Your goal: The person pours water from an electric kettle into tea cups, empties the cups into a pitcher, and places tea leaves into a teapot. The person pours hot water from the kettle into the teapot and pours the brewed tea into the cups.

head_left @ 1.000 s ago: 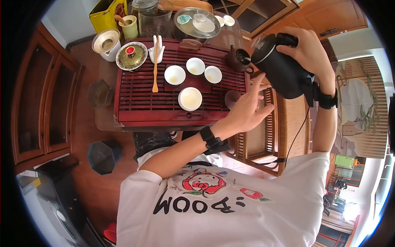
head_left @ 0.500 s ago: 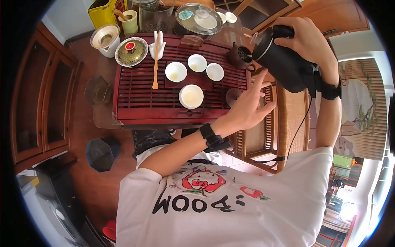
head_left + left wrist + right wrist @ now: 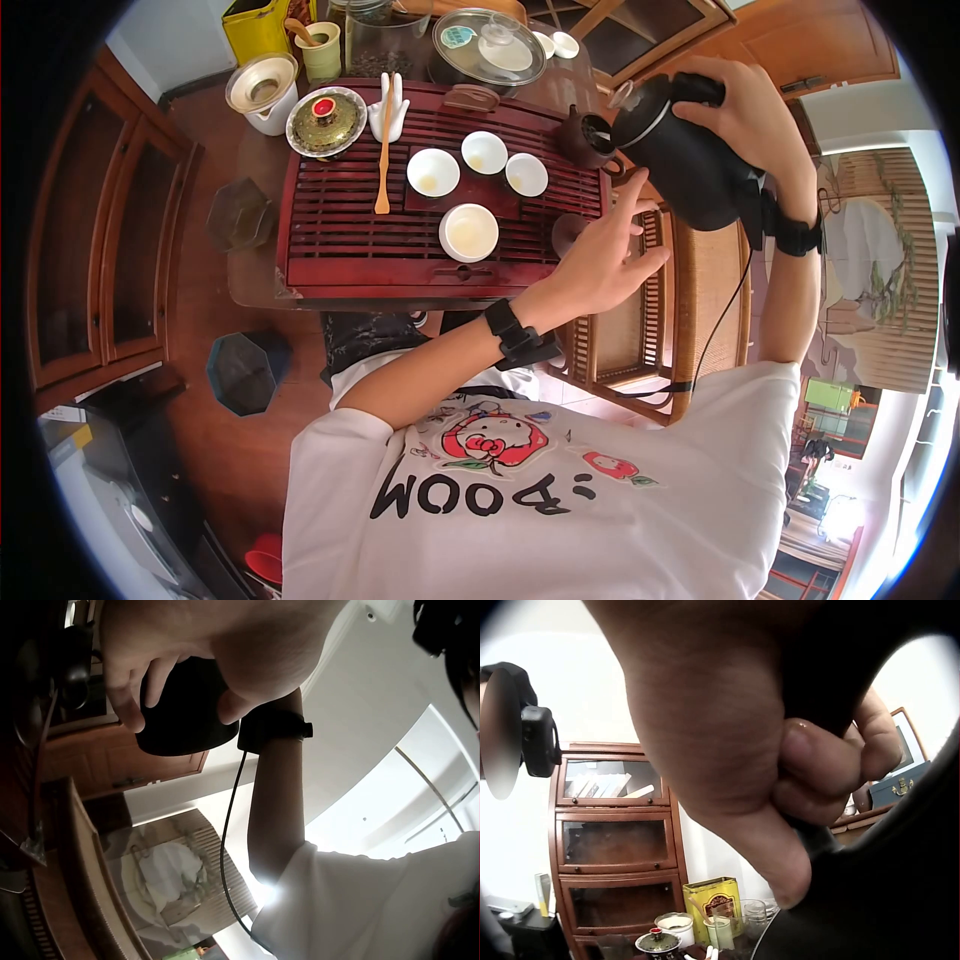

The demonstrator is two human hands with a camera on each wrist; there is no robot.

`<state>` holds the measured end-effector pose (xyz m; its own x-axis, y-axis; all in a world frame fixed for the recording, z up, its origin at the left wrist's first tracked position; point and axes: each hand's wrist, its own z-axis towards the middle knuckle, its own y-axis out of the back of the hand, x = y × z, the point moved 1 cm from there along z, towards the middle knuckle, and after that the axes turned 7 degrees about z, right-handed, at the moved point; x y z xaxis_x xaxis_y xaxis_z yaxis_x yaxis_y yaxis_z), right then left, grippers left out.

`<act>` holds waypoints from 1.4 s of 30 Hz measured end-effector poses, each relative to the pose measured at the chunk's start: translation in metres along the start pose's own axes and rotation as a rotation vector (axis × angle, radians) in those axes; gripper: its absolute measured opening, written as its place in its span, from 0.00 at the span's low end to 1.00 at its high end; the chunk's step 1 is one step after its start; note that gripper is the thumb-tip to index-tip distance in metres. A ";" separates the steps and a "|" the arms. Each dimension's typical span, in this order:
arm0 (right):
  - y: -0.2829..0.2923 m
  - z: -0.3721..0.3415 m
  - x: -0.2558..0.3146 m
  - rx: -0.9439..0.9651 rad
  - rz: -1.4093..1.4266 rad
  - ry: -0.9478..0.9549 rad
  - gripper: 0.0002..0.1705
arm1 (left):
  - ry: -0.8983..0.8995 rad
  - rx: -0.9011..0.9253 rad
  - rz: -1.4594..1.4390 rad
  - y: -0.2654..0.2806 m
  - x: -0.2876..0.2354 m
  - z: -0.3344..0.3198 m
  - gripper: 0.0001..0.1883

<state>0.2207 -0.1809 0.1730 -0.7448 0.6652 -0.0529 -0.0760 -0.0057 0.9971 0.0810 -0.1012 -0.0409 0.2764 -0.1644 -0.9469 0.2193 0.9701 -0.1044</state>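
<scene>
My right hand (image 3: 750, 115) grips the handle of a black kettle (image 3: 690, 170), and in the right wrist view the fingers curl round that handle. The kettle is tilted, its spout at the open mouth of a small dark brown teapot (image 3: 580, 145) on the right end of a red slatted tea tray (image 3: 340, 270). Below the kettle, my left hand (image 3: 600, 262) hovers with loosely spread fingers and holds nothing. A small dark round piece (image 3: 568, 232) lies beside it, partly hidden. Three white cups (image 3: 433, 173) and a larger white cup (image 3: 469, 233) with pale liquid stand mid-tray.
On the tray's left are a patterned lidded bowl (image 3: 326, 122) and a white hand-shaped stand (image 3: 388, 112) with a wooden scoop (image 3: 383, 180). Behind stand a strainer on a white pitcher (image 3: 265, 92) and a glass-lidded pot (image 3: 490, 50). A rattan chair (image 3: 712, 310) is at right.
The kettle stays tilted at the teapot, with only small shifts of the right hand. My left hand keeps its place. The whole tray sits slightly higher in view.
</scene>
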 end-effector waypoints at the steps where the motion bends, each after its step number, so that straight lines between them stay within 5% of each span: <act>1: -0.002 -0.006 -0.003 -0.019 0.069 -0.067 0.22 | 0.003 0.000 0.001 0.002 0.000 0.000 0.52; 9: -0.017 -0.062 -0.032 -0.220 0.291 -0.372 0.21 | 0.022 -0.003 -0.019 0.011 -0.010 -0.006 0.49; 17: -0.048 -0.102 -0.067 -0.437 0.638 -0.465 0.18 | 0.088 0.058 -0.017 0.015 -0.020 -0.023 0.42; 22: -0.061 -0.111 -0.101 -0.559 0.807 -0.512 0.16 | 0.156 0.279 0.037 0.055 -0.039 -0.060 0.27; 27: -0.089 -0.087 -0.138 -0.882 0.972 -0.479 0.16 | 0.402 0.350 0.093 0.108 -0.063 -0.110 0.22; 35: -0.176 -0.006 -0.174 -1.053 1.065 -0.387 0.17 | 0.670 0.058 0.073 0.148 -0.069 -0.162 0.08; 42: -0.236 0.031 -0.165 -1.049 1.304 -0.349 0.17 | 0.726 -0.044 0.127 0.159 -0.077 -0.157 0.08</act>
<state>0.3821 -0.2661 -0.0517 -0.5036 -0.0592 0.8619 -0.0566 -0.9932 -0.1013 -0.0524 0.0940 -0.0325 -0.3946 0.0948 -0.9139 0.1847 0.9825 0.0222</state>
